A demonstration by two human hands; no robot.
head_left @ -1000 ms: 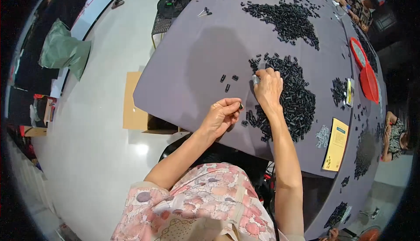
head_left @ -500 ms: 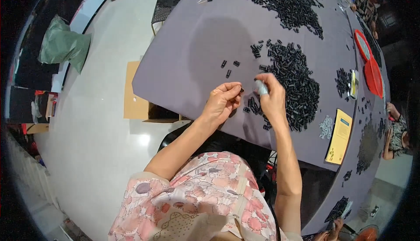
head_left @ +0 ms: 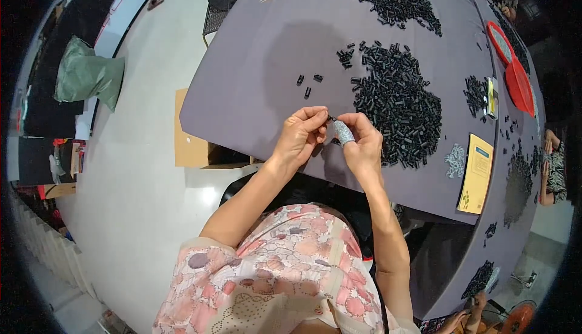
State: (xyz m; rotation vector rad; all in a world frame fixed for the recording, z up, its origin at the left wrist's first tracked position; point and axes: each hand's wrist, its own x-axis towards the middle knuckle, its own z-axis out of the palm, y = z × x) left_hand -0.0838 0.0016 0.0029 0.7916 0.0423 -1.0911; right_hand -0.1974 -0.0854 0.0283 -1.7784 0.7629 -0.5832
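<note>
My left hand (head_left: 297, 135) pinches a small black tube-like piece (head_left: 330, 117) between thumb and fingertips, just over the near part of the cloth. My right hand (head_left: 364, 147) meets it there, its fingers closed in a pinch against the piece's other side. Whether the right fingertips hold a separate tiny part is hidden. A speckled grey-white wrap (head_left: 343, 131) covers one digit of that hand, seemingly the thumb. Beyond and right of my hands spreads a large heap of short black tubes (head_left: 397, 109). Several loose black tubes (head_left: 307, 93) lie apart, ahead of my left hand.
The purple-grey tablecloth (head_left: 242, 91) carries another black heap (head_left: 394, 0) at the far side. To the right are a yellow booklet (head_left: 476, 173), small clear pieces (head_left: 455, 161) and a red-rimmed sieve (head_left: 518, 91). Other people's hands (head_left: 548, 143) work along the right. A cardboard box (head_left: 191, 134) stands below at left.
My right hand has moved left from the heap's edge to meet my left hand at the black piece. My head view has shifted slightly.
</note>
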